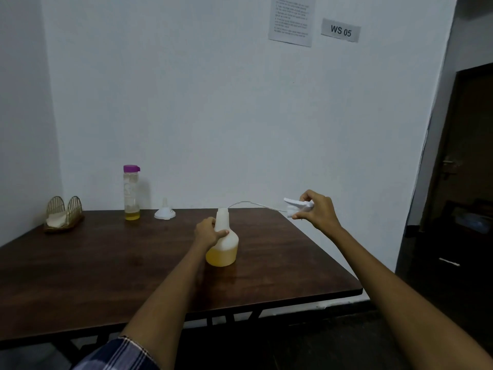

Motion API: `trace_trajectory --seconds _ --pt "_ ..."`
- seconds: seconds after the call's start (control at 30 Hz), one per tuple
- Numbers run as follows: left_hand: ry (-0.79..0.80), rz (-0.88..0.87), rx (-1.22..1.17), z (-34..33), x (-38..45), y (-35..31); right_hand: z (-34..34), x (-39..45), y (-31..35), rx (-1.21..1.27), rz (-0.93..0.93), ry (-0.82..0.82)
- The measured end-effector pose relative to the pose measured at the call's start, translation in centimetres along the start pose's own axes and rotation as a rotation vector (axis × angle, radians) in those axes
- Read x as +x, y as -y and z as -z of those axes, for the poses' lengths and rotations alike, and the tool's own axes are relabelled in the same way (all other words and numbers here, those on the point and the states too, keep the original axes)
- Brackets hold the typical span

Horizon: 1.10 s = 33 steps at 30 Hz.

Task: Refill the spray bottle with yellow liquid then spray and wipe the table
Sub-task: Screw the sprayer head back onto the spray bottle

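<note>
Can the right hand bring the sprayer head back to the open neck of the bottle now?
Probably yes. The right hand holds the sprayer head beside the spray bottle, whose neck is uncovered; the left hand steadies it.

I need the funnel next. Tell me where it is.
In the head view the white funnel sits upside down at the table's far edge, left of centre, between the purple-capped bottle and the spray bottle.
</note>
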<state>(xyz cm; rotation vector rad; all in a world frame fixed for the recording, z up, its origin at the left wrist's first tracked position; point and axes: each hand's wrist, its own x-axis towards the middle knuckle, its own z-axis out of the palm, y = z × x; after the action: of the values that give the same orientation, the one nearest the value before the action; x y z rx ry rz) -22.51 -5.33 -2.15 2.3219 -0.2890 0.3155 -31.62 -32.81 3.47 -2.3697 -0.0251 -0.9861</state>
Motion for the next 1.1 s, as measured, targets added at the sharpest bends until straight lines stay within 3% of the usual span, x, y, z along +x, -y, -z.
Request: trace_trajectory --seconds 0.23,0.43,0.63,0.9,1.1 --pt "0.010 -0.020 -0.033 0.1 0.2 0.3 -1.2 3.1 6.2 0.221 0.091 0.016" --pt "-0.011 -0.024 -0.104 -0.3 0.5 1.0 -5.4 5.3 12.2 0.202 0.184 0.195" --pt "-0.014 -0.025 -0.211 -0.6 1.1 1.8 -11.6 6.1 14.8 -0.159 0.178 0.560" --pt "0.015 -0.031 -0.310 -0.6 1.4 2.8 -11.6 8.0 15.8 -0.257 0.061 0.768" --pt "0.033 -0.038 -0.314 -0.7 1.9 3.1 -11.9 8.2 16.4 -0.336 0.026 0.795"
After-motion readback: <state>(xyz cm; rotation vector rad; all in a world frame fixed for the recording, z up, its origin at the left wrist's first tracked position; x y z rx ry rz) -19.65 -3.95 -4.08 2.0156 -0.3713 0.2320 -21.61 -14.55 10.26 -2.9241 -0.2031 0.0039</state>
